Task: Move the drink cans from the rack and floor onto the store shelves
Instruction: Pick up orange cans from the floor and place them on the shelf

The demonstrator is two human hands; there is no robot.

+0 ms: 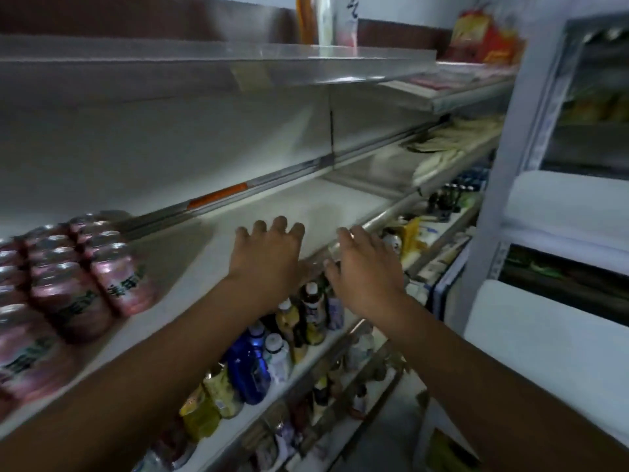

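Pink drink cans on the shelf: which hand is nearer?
Left. The left hand is right of the pink drink cans; the right hand is farther right.

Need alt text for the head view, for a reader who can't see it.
The left hand and right hand, both open and empty, reach over a bare stretch of white shelf; pink drink cans stand in rows at its left end. Bottled drinks line the shelf below.

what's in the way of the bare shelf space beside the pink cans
Nothing visible. The shelf right of the pink cans is bare; the left hand and right hand reach over its front edge, empty.
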